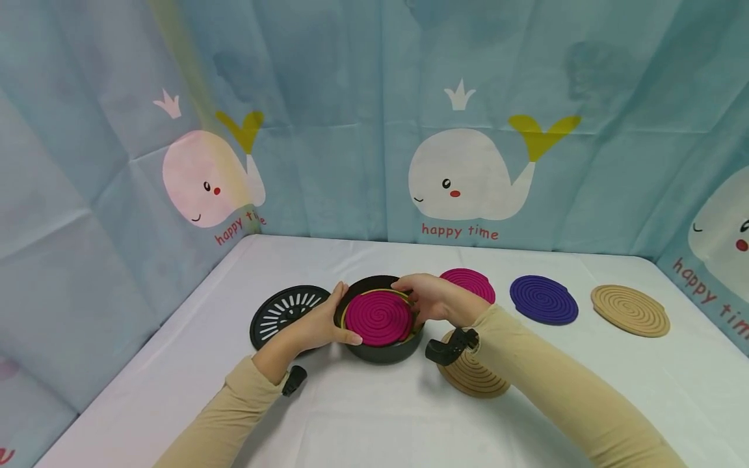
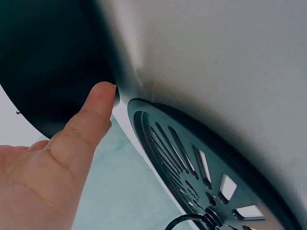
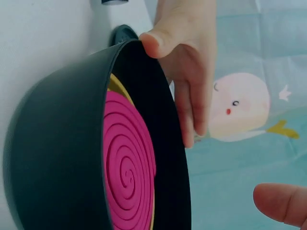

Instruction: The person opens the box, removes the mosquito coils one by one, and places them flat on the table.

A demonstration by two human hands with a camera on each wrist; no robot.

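Observation:
A round black mosquito coil holder (image 1: 383, 353) sits in front of me. A pink mosquito coil (image 1: 379, 317) lies inside it over a yellow coil (image 3: 117, 87), whose edge shows. My left hand (image 1: 318, 323) grips the holder's left side, thumb at the rim and fingers along the outer wall. In the left wrist view a finger of that hand (image 2: 72, 148) touches the dark wall. At the right rim is my right hand (image 1: 435, 299), bent over the holder. Its one visible digit (image 3: 280, 203) stands apart from the wall in the right wrist view; other fingertips are hidden there.
The black slotted lid (image 1: 281, 312) with a wire handle lies just left of the holder. Other coils lie to the right: a pink one (image 1: 471, 283), a purple one (image 1: 543, 299), a tan one (image 1: 629, 311) and another tan one (image 1: 475, 377) under my right wrist.

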